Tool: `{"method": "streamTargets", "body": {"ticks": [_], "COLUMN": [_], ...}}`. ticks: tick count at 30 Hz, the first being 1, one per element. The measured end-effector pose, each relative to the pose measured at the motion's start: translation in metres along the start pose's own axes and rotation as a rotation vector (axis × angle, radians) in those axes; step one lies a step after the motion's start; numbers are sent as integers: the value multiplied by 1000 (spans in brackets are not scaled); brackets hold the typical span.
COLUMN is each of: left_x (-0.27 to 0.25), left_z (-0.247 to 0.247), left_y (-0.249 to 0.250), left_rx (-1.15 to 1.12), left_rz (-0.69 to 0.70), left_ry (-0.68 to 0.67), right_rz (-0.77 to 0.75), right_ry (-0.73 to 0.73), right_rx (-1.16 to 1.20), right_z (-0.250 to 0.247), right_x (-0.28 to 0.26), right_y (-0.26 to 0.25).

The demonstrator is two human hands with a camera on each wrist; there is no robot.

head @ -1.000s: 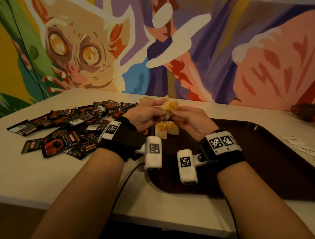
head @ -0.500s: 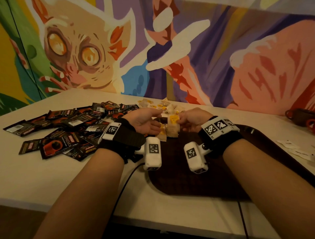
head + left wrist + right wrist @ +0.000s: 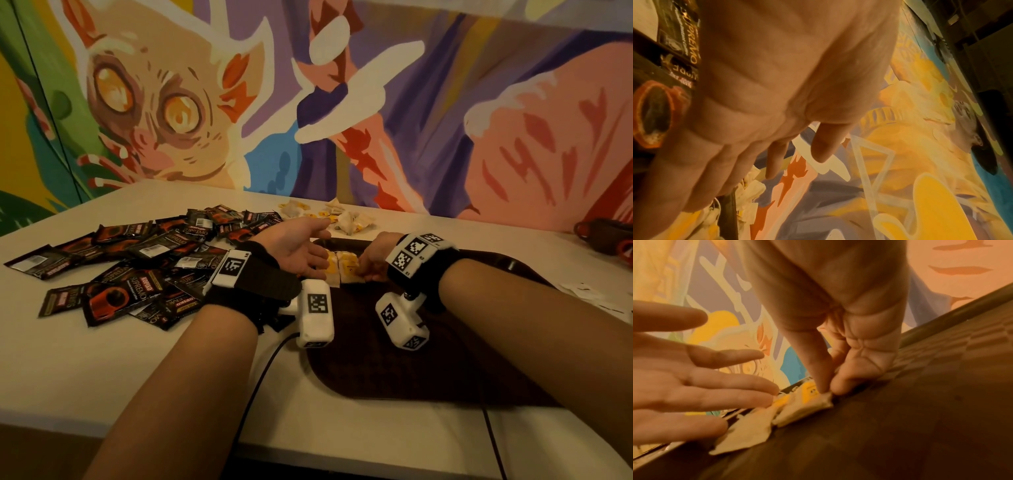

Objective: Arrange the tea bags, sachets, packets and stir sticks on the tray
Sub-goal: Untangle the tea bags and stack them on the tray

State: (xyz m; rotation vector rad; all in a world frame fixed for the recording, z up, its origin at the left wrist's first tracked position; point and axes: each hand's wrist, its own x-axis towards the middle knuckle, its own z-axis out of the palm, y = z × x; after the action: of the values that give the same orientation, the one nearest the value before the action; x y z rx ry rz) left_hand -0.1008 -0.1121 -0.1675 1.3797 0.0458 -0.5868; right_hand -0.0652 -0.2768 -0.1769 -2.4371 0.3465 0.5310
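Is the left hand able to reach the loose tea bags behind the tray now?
Probably yes: the left hand is open, holds nothing, and already points toward the loose tea bags, with nothing between them.

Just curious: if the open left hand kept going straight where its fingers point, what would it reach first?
Probably the loose tea bags on the table beyond the tray; the left hand points at them, though depth is unclear.

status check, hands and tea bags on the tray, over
Left hand open, empty. Right hand pinching a beige yellow-tagged tea bag flat on the dark brown tray. Loose tea bags and dark coffee sachets off-tray. Nothing blocking.
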Motion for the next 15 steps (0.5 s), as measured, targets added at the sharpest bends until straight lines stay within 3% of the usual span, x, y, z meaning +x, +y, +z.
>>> {"method": "streamTargets", "body": {"ticks": [3, 7, 10, 15], "left_x": [-2, -6, -10, -5], "left_z": [-4, -13, -20, -31], "left_y": [1, 4, 11, 51], "left_rx": [2, -67, -99, -40], "left_rz": [37, 187, 284, 318], "left_ry": [23, 109, 197, 279], "right_rz": [-30, -86, -211, -313], "right_ry": [25, 119, 193, 274], "right_rx": [-59, -169, -138, -90], "right_z": [-3, -11, -26, -54], "right_x": [-4, -6, -4, 17], "right_y": [-3, -2, -2, -14]}}
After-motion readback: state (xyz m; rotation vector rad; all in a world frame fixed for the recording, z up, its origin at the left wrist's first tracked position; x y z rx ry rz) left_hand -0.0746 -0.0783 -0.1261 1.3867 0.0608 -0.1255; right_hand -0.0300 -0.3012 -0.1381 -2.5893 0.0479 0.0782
